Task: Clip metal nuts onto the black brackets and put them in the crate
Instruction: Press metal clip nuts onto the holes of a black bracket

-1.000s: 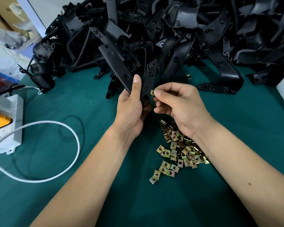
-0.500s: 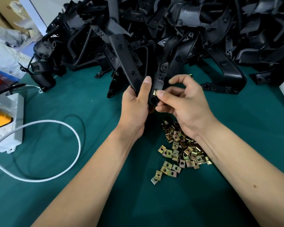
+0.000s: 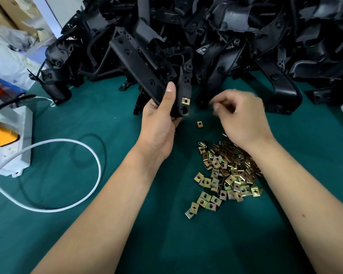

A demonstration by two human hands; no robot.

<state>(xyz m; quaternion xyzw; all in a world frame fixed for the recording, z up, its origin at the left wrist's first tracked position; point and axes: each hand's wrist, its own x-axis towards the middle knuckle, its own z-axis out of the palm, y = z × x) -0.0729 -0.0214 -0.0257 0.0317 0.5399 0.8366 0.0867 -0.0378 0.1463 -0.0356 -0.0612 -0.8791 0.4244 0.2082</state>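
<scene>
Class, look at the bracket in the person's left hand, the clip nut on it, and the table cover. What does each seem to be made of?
Bracket: probably moulded black plastic, matt with soft highlights and moulded holes.
Clip nut: looks like thin plated metal, a shiny yellow-gold sheen like the loose pile.
Table cover: probably green cloth or felt, flat and without glare.

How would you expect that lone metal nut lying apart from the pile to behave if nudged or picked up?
The lone nut looks small, flat and squarish, so it would probably slide on the green mat rather than roll. Being thin metal, it is likely light, stiff and fiddly to pinch.
</scene>
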